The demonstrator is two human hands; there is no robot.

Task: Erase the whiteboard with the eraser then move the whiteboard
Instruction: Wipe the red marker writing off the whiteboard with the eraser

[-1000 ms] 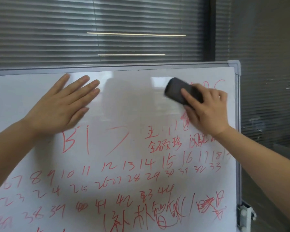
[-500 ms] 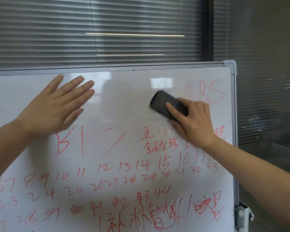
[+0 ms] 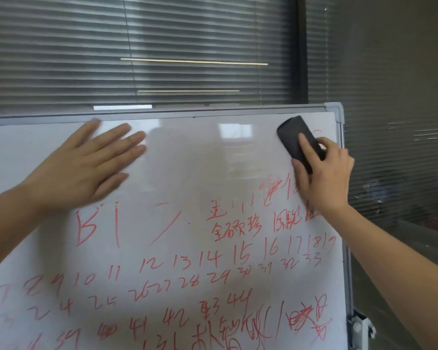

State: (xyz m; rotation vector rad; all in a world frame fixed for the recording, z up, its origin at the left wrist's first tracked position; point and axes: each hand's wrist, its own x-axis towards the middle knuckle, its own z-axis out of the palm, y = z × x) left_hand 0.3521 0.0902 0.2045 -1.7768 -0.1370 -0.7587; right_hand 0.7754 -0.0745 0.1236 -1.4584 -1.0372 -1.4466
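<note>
Since half a second ago the eraser [image 3: 299, 140], gripped in the right hand [image 3: 324, 178], was swept up to the whiteboard [image 3: 187, 157] top-right corner, apparently clearing most lettering there; left hand [image 3: 86, 168] pressed flat, rows below unerased.

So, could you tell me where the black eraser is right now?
The black oblong eraser is gripped by the right hand, pressed against the white whiteboard near its top right corner.

Probably an office or meeting room: a framed whiteboard [image 3: 187, 173] on a stand, dark slatted blinds [image 3: 137, 46] behind, and glass partition [image 3: 395, 122] at right.
</note>
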